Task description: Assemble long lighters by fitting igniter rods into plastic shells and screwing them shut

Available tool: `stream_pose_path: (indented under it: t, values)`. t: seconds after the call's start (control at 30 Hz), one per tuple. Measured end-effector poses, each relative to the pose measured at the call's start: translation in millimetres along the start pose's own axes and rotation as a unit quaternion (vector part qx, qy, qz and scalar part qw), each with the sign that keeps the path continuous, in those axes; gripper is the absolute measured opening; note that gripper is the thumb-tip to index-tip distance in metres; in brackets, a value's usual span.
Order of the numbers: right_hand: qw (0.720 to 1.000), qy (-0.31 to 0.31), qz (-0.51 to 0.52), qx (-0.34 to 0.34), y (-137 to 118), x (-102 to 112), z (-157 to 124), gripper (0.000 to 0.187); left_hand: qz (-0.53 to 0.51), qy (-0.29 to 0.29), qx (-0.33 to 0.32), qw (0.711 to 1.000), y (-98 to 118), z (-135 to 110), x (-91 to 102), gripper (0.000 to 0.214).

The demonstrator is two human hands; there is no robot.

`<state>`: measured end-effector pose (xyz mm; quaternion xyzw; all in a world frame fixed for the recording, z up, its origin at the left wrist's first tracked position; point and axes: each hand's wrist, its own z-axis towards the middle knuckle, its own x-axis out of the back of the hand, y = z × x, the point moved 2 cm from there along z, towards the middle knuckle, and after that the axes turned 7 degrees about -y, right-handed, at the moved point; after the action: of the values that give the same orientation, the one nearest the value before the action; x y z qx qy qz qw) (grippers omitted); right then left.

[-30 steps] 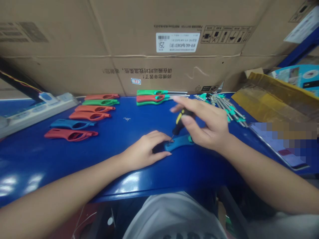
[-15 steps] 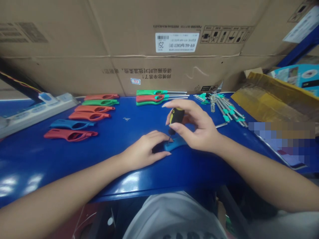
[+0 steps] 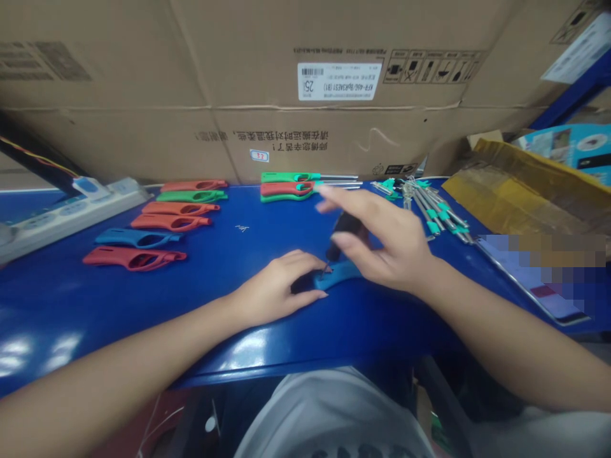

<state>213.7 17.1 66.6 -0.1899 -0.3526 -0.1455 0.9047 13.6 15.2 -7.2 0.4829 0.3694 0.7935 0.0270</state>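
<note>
My left hand (image 3: 274, 287) rests on the blue tabletop, thumb and fingers gripping one end of a blue plastic lighter casing (image 3: 347, 272). Part of that casing is hidden behind my fingers. In my right hand (image 3: 394, 242) is a small screwdriver (image 3: 344, 230) with a black handle. It leans to the right, and its thin shaft meets the casing beside my left fingertips. My right thumb presses the near side of the handle, while the index finger stretches past it, slightly blurred. Which screw the tip touches cannot be seen.
Several lighter casings, among them a red one (image 3: 136, 257), lie at left by a power strip (image 3: 81, 213). Lighters with metal tubes (image 3: 289, 189) lie behind my hands; loose tubes (image 3: 436, 210) are at right, near a phone-like device (image 3: 529, 280). Tiny screws (image 3: 242, 228) lie mid-table. Cardboard (image 3: 267, 127) stands behind.
My right hand has shifted slightly right and turned, its index finger straightening off the handle. The screwdriver leans further right. My left hand and the casing stay put.
</note>
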Motion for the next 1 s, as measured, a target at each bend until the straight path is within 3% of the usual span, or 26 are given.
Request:
stream_pose_path:
  t: [0.1, 0.27, 0.43, 0.53, 0.63, 0.77, 0.93, 1.0]
  values:
    - [0.996, -0.062, 0.060, -0.024, 0.9, -0.9, 0.7, 0.045, -0.002, -0.011, 0.014, 1.000, 0.7, 0.1, 0.2, 0.032]
    - [1.000, 0.007, -0.011, 0.023, 0.8, 3.3, 0.5, 0.033, -0.001, -0.001, 0.011, 1.000, 0.4, -0.7, 0.1, 0.031]
    - [0.994, -0.053, 0.087, -0.040, 3.9, -0.4, 1.4, 0.042, -0.003, -0.005, 0.011, 1.000, -0.4, -0.4, -0.5, 0.032]
    - [0.997, -0.013, 0.078, -0.007, 4.7, 0.4, 0.7, 0.032, 0.003, -0.001, 0.005, 1.000, -0.7, -0.5, -0.7, 0.032]
    - [0.998, 0.025, 0.028, 0.055, 1.9, 1.1, -0.5, 0.035, 0.006, 0.003, -0.002, 1.000, -0.7, -0.9, -0.6, 0.032]
    - [0.994, -0.033, 0.100, -0.008, -0.2, -2.0, 0.2, 0.038, 0.003, -0.005, 0.007, 1.000, -0.4, -0.8, -0.2, 0.032]
    - [0.999, 0.049, 0.007, 0.012, -0.6, 5.1, 0.9, 0.020, 0.011, 0.007, -0.005, 1.000, 0.3, -0.4, 0.2, 0.031]
    - [0.999, 0.039, 0.014, 0.001, 0.3, 7.1, 1.5, 0.023, 0.008, 0.004, -0.002, 1.000, 0.2, -0.4, 0.0, 0.031]
